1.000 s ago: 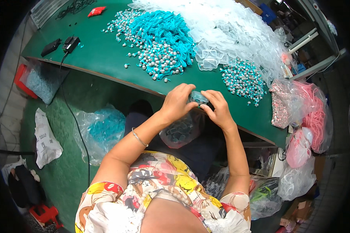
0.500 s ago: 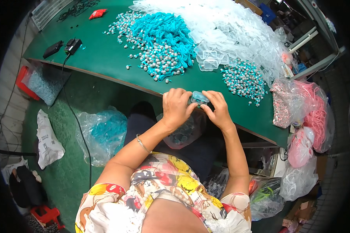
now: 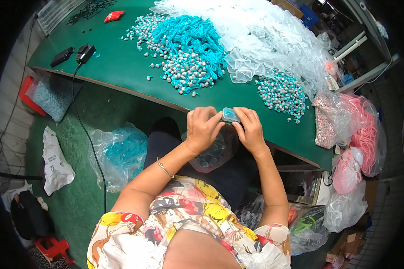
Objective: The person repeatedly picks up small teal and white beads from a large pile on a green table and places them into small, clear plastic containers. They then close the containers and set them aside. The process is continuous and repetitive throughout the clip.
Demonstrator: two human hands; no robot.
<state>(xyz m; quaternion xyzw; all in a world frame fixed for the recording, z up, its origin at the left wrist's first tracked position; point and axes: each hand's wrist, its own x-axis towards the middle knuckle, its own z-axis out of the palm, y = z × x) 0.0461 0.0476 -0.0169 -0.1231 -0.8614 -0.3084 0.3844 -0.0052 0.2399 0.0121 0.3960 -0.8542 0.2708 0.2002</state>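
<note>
Between my two hands, at the table's front edge, is a small clear plastic box [image 3: 230, 114] with something teal inside. My left hand [image 3: 203, 127] pinches its left side, and my right hand [image 3: 250, 130] grips its right side with thumb and fingers. The lid looks closed over the contents. Beyond my left hand lies a heap of teal cords [image 3: 188, 36] with small grey-and-teal beads [image 3: 191, 69] around it. A second pile of such beads [image 3: 280, 92] lies beyond my right hand. Clear empty boxes [image 3: 243, 67] are heaped behind.
Under my hands, a clear bag [image 3: 213, 154] holding boxes hangs below the table edge. Bags of pink cords [image 3: 363, 134] crowd the right end. A black adapter [image 3: 84, 54] trails a cable to the floor. Another bag of teal material [image 3: 123, 150] lies on the floor at left.
The box has tilted slightly and shifted a little in my hands. My left fingers have drawn closer together, and my right fingers have moved over the box's top edge.
</note>
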